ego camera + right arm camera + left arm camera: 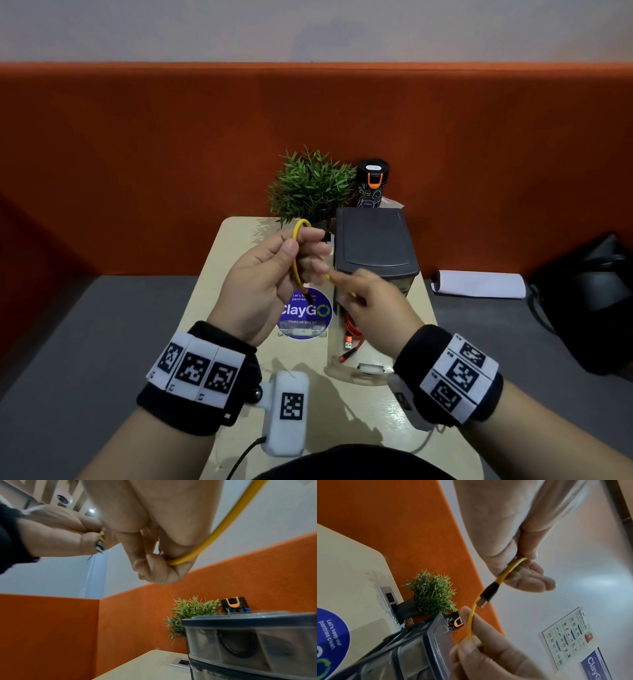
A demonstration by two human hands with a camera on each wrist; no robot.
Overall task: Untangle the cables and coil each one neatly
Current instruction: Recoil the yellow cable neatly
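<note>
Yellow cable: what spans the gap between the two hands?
Only the thin yellow cable itself, running from the left hand to the right hand, with its black connector dangling midway. The left wrist view shows it best.

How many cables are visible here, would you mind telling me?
2: the yellow cable held between both hands, and the orange cable inside the clear container. More may be hidden.

Two hands are raised over the counter point(239, 240): the left point(263, 277) and the right point(373, 305). Two cables show: one yellow cable point(297, 263) held between the hands, and one orange cable point(351, 330) lying near the right, inside a clear container. There is one dark-lidded storage box point(373, 243), one potted plant point(310, 186) at the far edge, one black tumbler point(371, 181), one round blue sticker point(306, 315), and one white paper roll point(479, 284) far right.
</note>
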